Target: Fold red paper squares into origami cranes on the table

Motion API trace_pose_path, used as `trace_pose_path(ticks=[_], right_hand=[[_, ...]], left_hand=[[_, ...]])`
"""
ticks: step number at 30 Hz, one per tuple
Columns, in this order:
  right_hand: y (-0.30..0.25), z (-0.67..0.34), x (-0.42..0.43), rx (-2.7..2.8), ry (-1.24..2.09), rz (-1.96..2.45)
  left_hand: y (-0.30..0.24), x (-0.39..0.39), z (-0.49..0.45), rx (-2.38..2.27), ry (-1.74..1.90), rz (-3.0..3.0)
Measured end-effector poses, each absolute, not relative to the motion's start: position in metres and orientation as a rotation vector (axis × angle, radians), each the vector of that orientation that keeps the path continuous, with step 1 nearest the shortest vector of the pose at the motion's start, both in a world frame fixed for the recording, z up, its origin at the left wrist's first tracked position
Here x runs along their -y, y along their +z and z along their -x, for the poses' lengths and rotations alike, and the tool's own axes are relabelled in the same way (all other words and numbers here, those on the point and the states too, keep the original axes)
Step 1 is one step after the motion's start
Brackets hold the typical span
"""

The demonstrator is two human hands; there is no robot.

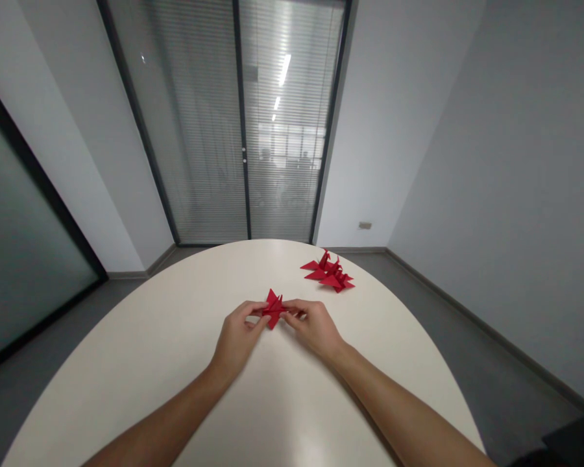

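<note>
A red origami crane (pixel 273 310) is held just over the table between my two hands, its pointed paper flaps spreading up and down. My left hand (pixel 241 329) pinches its left side between thumb and fingers. On the opposite side, my right hand (pixel 312 324) grips the paper in the same way, thumb nearest me. The fingertips cover both side ends of the crane. Farther back and to the right, several finished-looking red paper cranes (pixel 329 272) sit bunched together, with wings spread and necks raised.
The round white table (pixel 175 344) fills the lower view, its curved edge running around both sides. Beyond it stands a glass partition with blinds (pixel 282 194). Pale walls (pixel 525 162) rise on the right, and a small socket plate (pixel 365 226) sits low on the wall.
</note>
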State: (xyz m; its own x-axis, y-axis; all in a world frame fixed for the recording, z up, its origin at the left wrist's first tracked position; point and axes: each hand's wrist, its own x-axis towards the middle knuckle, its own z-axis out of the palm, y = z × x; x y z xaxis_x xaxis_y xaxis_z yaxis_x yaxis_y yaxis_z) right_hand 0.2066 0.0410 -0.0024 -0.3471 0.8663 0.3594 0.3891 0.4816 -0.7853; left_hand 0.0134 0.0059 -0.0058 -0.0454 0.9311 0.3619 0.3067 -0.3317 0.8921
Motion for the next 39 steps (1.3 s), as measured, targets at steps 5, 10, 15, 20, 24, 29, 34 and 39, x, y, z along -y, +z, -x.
trace_pose_path(ticks=[5, 10, 15, 20, 24, 29, 34, 39], right_hand=[[0.002, -0.206, -0.038, 1.969, 0.719, 1.056], [0.003, -0.207, -0.037, 1.984, 0.680, 1.038], [0.004, -0.207, -0.036, 2.004, 0.627, 1.008], [0.006, -0.207, -0.035, 2.026, 0.534, 0.970], [0.009, -0.205, -0.032, 2.048, 0.478, 0.909], [0.013, -0.205, -0.030, 2.106, 0.483, 0.878], [0.011, -0.205, -0.030, 2.127, 0.512, 0.923], [0.008, -0.201, -0.029, 2.062, 0.692, 0.957]], left_hand=[[-0.004, -0.006, -0.014, -1.318, 1.410, -1.724], [-0.004, -0.005, -0.014, -1.315, 1.440, -1.733], [-0.002, -0.004, -0.014, -1.349, 1.421, -1.761], [-0.003, -0.005, -0.013, -1.383, 1.347, -1.709], [-0.002, -0.005, -0.012, -1.367, 1.332, -1.689], [-0.001, -0.003, -0.014, -1.346, 1.328, -1.727], [-0.001, -0.002, -0.015, -1.369, 1.291, -1.738], [0.003, -0.002, -0.015, -1.363, 1.297, -1.626]])
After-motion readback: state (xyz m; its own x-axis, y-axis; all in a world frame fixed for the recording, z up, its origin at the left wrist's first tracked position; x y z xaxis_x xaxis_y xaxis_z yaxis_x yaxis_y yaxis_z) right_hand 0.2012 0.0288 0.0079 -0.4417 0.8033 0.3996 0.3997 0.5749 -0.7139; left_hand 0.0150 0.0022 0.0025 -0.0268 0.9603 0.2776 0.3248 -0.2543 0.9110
